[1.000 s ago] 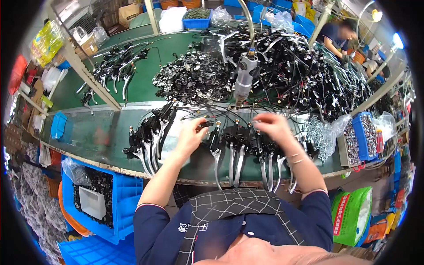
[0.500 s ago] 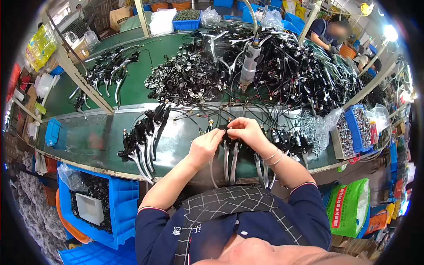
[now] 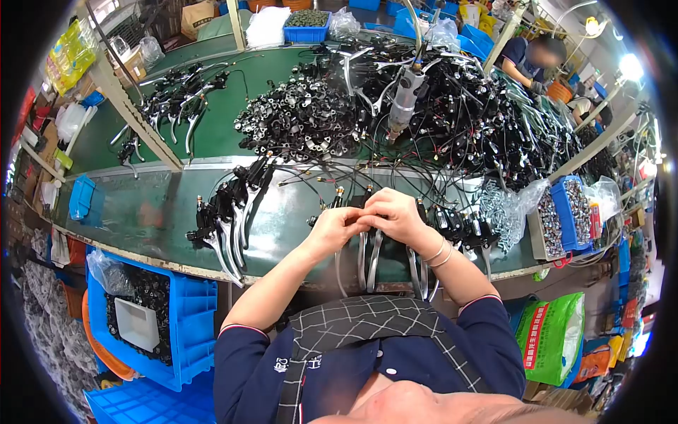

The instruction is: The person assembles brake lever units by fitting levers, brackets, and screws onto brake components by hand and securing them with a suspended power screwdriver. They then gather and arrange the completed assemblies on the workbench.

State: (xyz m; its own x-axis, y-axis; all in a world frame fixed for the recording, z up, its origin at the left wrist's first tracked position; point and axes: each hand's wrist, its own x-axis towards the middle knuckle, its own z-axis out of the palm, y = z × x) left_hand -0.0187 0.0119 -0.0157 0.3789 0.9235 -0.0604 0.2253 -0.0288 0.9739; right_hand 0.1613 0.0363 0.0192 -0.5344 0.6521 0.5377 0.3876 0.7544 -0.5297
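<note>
Near the middle of the worktop's [image 3: 162, 230] front edge, two silver levers [image 3: 373, 264] point lengthwise toward that edge, just on its side of the left hand [image 3: 335, 230] and nearer right hand [image 3: 397, 216], whose fingertips meet, any grip hidden from view.

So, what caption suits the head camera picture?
Bare fingers meet over silver-bladed brake levers on a green workbench, a power driver hanging beyond.

The green bench [image 3: 275, 219] bears levers [image 3: 226, 239] and clamps [image 3: 296, 121].
</note>
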